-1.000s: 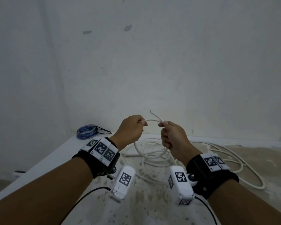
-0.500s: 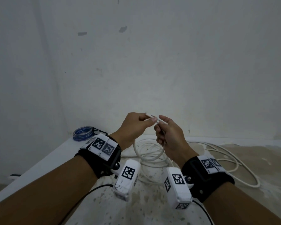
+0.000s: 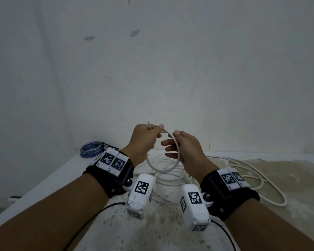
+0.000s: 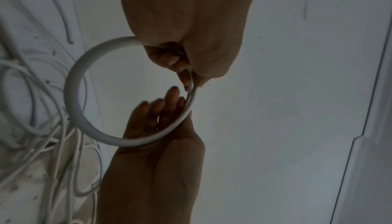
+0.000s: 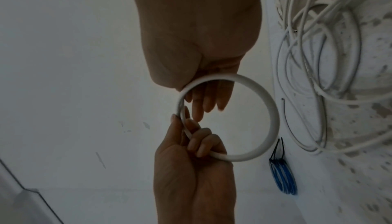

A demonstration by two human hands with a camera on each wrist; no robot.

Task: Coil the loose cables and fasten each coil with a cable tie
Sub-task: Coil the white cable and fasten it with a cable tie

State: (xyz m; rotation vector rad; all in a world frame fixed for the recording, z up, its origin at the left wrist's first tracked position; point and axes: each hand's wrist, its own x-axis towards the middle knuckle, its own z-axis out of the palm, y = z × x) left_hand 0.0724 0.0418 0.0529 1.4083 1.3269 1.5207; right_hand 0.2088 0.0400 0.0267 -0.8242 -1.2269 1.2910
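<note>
Left hand (image 3: 143, 140) pinches the white cable (image 3: 163, 170) near its free end, which points left; right hand (image 3: 187, 151), fingers outstretched, clamps it under the thumb. Between them one upright loop hangs above the desk (image 3: 43, 185), where the rest lies tangled.

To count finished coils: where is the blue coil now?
In the head view the blue coil lies at the far left corner of the table, left of the left hand.
</note>
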